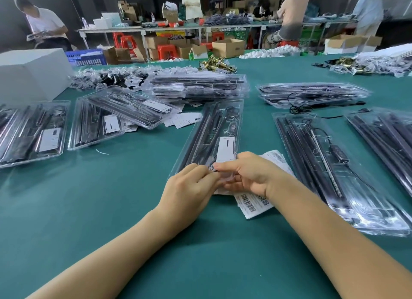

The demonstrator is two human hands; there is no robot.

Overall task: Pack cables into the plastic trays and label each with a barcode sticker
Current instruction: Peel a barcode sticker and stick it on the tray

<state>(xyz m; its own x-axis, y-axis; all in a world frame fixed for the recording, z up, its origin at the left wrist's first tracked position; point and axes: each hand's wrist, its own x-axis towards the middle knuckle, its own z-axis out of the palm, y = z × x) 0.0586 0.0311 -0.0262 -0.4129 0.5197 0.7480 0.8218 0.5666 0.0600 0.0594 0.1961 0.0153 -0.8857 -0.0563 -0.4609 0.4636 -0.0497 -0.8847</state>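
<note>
Tray [211, 129] in the middle, right in front of me, long axis running away and slightly to the right, its near end tucked under both hands. That's the whole geometry: the tray lies just ahead of the grip, near edge touching my fingers. Left hand [189, 187] has fingers curled, pinching something small and clear at the tray's near end; I can't tell whether it's a sticker or film. Right hand [247, 174] meets it fingertip to fingertip, curled over the same bit, and sits on top of the barcode sticker sheet [252, 205], which pokes out beneath the wrist on the green table [111, 209]. I judge the right hand nearer the labels, the left nearer the tray's near corner. Another filled tray [323, 160] lies just right, roughly parallel; more trays [33, 131] well off left.
</note>
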